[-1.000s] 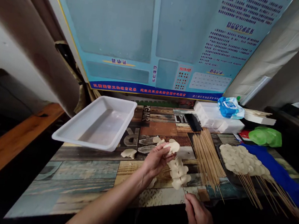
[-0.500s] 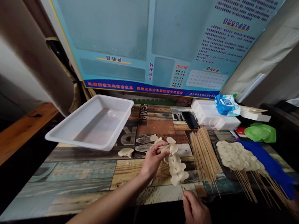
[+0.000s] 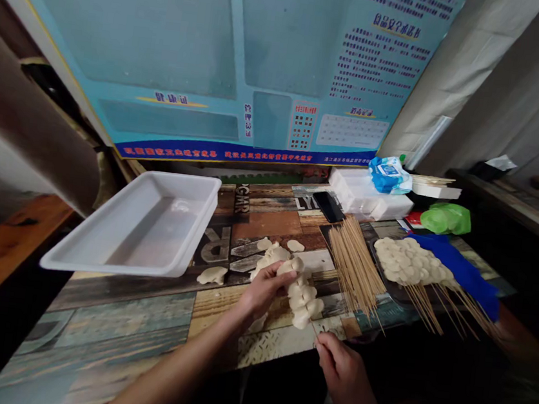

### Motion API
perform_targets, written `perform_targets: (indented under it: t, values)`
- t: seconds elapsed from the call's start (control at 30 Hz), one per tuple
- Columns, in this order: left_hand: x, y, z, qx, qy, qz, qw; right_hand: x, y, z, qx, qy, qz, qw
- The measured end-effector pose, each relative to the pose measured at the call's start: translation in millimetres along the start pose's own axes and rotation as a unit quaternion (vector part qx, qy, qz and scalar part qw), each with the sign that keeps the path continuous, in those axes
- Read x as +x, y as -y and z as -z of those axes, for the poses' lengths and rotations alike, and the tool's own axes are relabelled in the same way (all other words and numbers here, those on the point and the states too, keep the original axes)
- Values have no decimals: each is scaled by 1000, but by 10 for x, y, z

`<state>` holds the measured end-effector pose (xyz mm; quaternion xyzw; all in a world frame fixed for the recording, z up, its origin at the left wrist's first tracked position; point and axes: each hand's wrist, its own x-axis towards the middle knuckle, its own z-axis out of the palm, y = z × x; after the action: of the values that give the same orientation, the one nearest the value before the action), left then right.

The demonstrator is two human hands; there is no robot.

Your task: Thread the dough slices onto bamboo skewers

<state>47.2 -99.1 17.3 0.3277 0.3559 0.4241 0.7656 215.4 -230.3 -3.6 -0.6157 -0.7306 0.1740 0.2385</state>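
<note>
My left hand (image 3: 264, 287) pinches a pale dough slice (image 3: 290, 266) at the top of a bamboo skewer threaded with several such slices (image 3: 304, 299). My right hand (image 3: 339, 367) grips the skewer's bare lower end near the table's front edge. Loose dough slices (image 3: 213, 275) lie on the patterned tabletop (image 3: 139, 317) around my left hand. An empty white plastic tray (image 3: 140, 226) sits to the left, overhanging the table edge.
A bundle of bare bamboo skewers (image 3: 354, 263) lies right of my hands. Further right, finished skewers with dough slices (image 3: 408, 262) rest beside a blue cloth (image 3: 461, 269). White boxes (image 3: 370, 199), a blue packet (image 3: 387, 174), a green bag (image 3: 445, 217) and a black phone (image 3: 328, 205) line the back under a blue poster (image 3: 246, 63).
The view has shifted, so everything sits further left and lower. My left hand has pushed the top slice down the skewer towards the others; my right hand keeps its grip.
</note>
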Motion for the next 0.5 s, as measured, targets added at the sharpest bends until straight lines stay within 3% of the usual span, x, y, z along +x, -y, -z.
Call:
perform_targets:
  t: [0.17,0.37,0.5]
  values:
    - [47,24,26,-32,-8,21,999,66,-40,197,-97,-11,-28,995]
    - [66,-106,51,22,-24,12,999,362,-643,1064,-262,-83,-178,945]
    - [33,-168,50,49,-19,-7,999,568,-1030,1502,-332,-85,-259,903]
